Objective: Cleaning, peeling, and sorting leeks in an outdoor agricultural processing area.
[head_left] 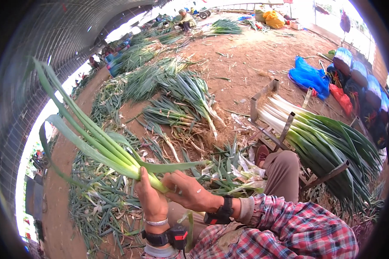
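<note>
My left hand (152, 200) is closed round the stalk of a long green onion (121, 162), its thumb lying along the stem. The leaves fan out to the upper left, and one leaf sticks out to the right above my knuckles. Against the lower part of the same stalk, my right hand (190, 192) has its fingers curled and pinching. The stalk's lower end is hidden by my hands. To the right, a metal rack (285, 127) holds a big bundle of cleaned green onions (328, 142), white ends toward the upper left.
Untrimmed green onions (181, 95) lie in heaps on the dirt ground ahead. Stripped leaves (103, 207) cover the ground to my left and in front. A blue plastic sheet (309, 77) and wrapped bundles (361, 75) are at the right. Another person (186, 20) crouches far off.
</note>
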A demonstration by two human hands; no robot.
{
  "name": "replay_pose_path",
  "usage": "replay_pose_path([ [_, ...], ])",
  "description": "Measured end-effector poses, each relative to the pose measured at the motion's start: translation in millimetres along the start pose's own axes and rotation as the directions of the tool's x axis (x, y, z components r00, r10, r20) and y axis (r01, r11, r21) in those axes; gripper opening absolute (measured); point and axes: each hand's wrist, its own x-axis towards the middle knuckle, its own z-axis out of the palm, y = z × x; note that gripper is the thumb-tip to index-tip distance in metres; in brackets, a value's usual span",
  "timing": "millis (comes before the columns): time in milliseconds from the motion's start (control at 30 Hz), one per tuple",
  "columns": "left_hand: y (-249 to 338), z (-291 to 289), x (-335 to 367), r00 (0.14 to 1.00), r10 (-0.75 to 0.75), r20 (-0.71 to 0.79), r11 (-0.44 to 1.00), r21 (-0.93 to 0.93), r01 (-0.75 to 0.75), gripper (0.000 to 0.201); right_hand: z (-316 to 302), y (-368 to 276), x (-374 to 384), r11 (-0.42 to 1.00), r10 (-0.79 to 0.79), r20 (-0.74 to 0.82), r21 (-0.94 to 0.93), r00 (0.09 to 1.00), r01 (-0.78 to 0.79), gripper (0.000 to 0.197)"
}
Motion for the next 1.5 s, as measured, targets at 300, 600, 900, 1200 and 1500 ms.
replay_pose_path([
  [300,-6.8,-19.5,6.0,0.997,-0.046,-0.060,0.998,-0.053,0.043,0.039,15.7,10.0,-0.7,0.995,-0.094,0.011,-0.044,0.996,0.094,0.021],
  [600,-10.1,-17.1,8.2,0.987,-0.068,-0.145,0.997,-0.053,0.061,0.032,26.0,27.5,-4.8,0.976,-0.142,0.020,-0.166,0.990,0.144,0.018],
  [900,-9.4,-23.0,6.4,0.989,-0.053,-0.138,0.997,-0.066,0.044,0.030,18.0,15.7,2.6,0.993,-0.031,0.070,-0.108,0.997,0.038,0.018],
  [1200,-14.0,-42.1,17.8,0.988,-0.031,-0.152,0.999,-0.038,0.025,0.028,-12.5,9.6,-16.9,0.996,-0.079,0.428,-0.009,0.900,0.091,0.015],
  [1500,16.6,-84.0,39.6,0.977,-0.032,-0.211,0.993,-0.122,0.006,0.026,-72.1,56.7,-66.3,0.838,0.345,0.060,-0.468,0.937,-0.279,0.023],
])
